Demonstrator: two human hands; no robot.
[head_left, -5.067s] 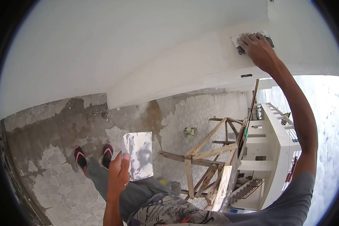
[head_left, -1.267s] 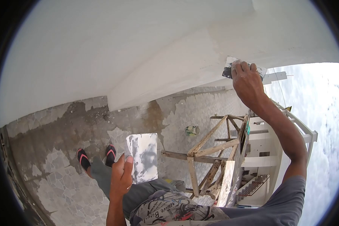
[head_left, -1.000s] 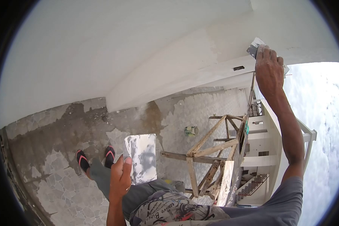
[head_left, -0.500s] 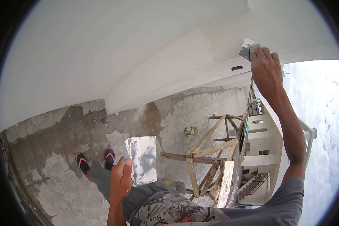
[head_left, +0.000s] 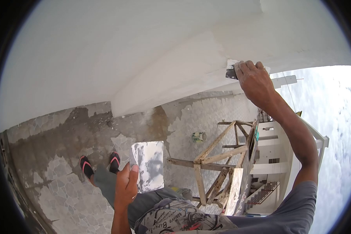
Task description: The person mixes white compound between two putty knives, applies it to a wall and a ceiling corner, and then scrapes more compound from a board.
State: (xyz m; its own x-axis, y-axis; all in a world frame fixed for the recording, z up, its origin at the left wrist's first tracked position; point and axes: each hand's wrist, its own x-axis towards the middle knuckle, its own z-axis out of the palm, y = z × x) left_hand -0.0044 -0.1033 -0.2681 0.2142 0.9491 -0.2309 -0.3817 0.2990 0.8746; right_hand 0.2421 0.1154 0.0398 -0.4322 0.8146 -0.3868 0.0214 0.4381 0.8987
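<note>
Floor point(head_left: 72, 191), bucket point(head_left: 198, 137), left hand point(head_left: 126, 185) gripping plate point(head_left: 151, 165)

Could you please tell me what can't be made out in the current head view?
All in the head view:
- The middle of the putty blade: hidden by the right hand.
- The underside of the flat plate, and the left hand's grip beneath it: hidden by the plate itself.
- Part of the nearer bucket: hidden behind the trousers.
- Markings on the farther bucket: too small to read.
</note>
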